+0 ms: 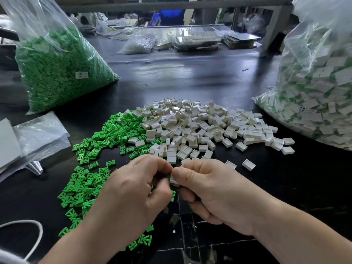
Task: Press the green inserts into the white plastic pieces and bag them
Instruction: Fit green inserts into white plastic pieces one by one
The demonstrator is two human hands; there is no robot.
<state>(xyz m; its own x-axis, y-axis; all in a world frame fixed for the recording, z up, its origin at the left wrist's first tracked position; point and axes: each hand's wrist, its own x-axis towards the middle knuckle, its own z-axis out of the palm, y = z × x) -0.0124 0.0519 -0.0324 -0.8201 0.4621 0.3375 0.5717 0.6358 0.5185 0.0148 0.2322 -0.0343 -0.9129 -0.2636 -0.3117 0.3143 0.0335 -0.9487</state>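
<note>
Head view.
- Left hand (133, 189), right hand (207, 191): fingertips meet, curled, pinching one white piece (173, 179).
- Progress: partway. Bag of finished pieces (314, 92) far right of fingers, well filled. Many loose white pieces (200, 126) beyond fingers and loose green inserts (99, 149) left of fingers remain.
- Surface: dark glossy table (190, 77). Cluttered workshop behind.

**Hidden/cut-off detail, placed rel. to white pile (200, 126).** Nearer than pile: left grip (133, 191) & right grip (209, 189) meet and cover nearly all of one white piece (173, 179). The left pinches a green sliver (169, 175), shape not discernible. Left of pile: green inserts (91, 180) partly under left forearm. Green bag (57, 73) cut by top edge; its label (82, 75) too small to read. Right of pile: bag of white pieces (314, 88) cut by right edge. Beyond pile: clutter (171, 40) blurred.
</note>
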